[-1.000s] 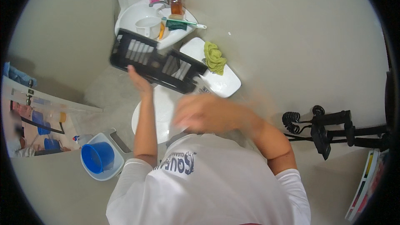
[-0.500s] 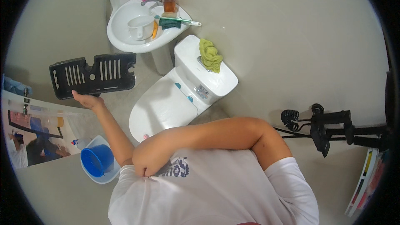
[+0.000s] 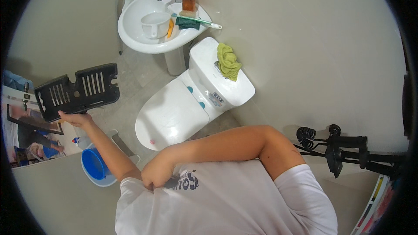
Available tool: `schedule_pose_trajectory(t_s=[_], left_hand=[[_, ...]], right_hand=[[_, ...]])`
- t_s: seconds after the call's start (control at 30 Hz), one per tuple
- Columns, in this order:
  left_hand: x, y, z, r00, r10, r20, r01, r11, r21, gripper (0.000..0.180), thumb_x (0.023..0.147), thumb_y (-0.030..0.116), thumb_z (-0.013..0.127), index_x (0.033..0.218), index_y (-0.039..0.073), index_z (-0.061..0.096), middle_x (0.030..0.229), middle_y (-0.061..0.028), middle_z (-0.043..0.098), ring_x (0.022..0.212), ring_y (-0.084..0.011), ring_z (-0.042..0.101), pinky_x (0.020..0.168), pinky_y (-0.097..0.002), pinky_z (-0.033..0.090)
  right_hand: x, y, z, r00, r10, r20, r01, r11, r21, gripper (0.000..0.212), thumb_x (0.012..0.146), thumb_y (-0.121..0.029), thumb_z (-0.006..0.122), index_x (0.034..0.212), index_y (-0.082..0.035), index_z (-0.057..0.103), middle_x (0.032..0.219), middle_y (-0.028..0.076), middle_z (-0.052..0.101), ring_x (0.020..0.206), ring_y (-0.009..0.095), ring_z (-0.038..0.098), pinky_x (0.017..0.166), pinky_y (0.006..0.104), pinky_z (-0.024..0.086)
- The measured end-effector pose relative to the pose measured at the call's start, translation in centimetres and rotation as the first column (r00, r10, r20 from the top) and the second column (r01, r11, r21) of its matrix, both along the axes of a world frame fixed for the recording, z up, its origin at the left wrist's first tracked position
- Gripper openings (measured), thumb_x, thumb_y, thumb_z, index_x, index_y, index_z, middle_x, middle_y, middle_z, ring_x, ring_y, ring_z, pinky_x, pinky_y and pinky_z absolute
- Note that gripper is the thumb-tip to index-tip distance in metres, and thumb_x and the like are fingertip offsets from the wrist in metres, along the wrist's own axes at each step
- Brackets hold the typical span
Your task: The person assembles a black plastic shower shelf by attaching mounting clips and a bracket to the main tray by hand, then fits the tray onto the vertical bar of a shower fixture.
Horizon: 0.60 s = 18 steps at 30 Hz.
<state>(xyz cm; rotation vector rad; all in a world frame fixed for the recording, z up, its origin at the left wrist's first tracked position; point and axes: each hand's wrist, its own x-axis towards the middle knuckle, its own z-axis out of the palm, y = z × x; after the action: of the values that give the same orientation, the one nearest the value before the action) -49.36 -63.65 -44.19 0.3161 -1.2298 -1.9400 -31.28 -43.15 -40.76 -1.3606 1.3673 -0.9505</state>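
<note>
A black slotted shelf tray (image 3: 78, 89) is tilted up at the far left. It has cut-out notches in its edge and round holes in its face. My left hand (image 3: 75, 119) grips its lower edge, thumb on the near face and the other fingers behind it. My right arm is folded across my chest. The right hand (image 3: 159, 170) is closed at the front of my white shirt (image 3: 226, 196), near the left sleeve, with fabric bunched at the fingers. Whether it holds anything besides cloth is hidden.
A white toilet (image 3: 170, 113) with its lid down has a green cloth (image 3: 228, 62) on the tank. The sink (image 3: 130, 28) holds a white dipper (image 3: 156, 26); bottles and a toothbrush lie around it. A blue bucket (image 3: 93, 164) stands below left, near a mirror (image 3: 32, 135). Black hoses (image 3: 307, 137) hang right.
My left hand has carried the tray left and slightly down, toward the mirror. The right hand stays at the shirt. The whole view has shifted a little.
</note>
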Motion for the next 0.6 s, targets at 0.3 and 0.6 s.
schedule_pose_trajectory(t_s=[0.3,0.6], left_hand=[[-2.3,-4.1,1.5,0.994,-0.094,0.060,0.101,0.987,-0.128,0.051,0.086,0.041,0.033,0.117,0.003,0.048,0.110,-0.0131,0.055,0.097,-0.0277,0.055,0.083,-0.0394,0.046],[4.3,-1.3,-2.0,0.984,-0.109,0.144,0.098,0.992,0.080,0.052,0.087,0.045,0.035,0.118,0.004,0.046,0.114,-0.0093,0.052,0.102,-0.0234,0.052,0.086,-0.0363,0.043]], right_hand=[[-3.4,6.2,-3.6,0.811,-0.530,0.248,0.525,0.846,0.093,0.027,0.078,-0.026,0.059,0.085,-0.001,0.061,0.072,0.006,0.059,0.066,0.012,0.051,0.060,0.0274,0.042],[-9.1,28.3,-7.2,-0.452,-0.887,0.094,0.892,-0.451,0.031,0.024,0.076,-0.024,0.059,0.084,-0.001,0.060,0.074,0.004,0.058,0.068,0.015,0.052,0.063,0.0285,0.041]])
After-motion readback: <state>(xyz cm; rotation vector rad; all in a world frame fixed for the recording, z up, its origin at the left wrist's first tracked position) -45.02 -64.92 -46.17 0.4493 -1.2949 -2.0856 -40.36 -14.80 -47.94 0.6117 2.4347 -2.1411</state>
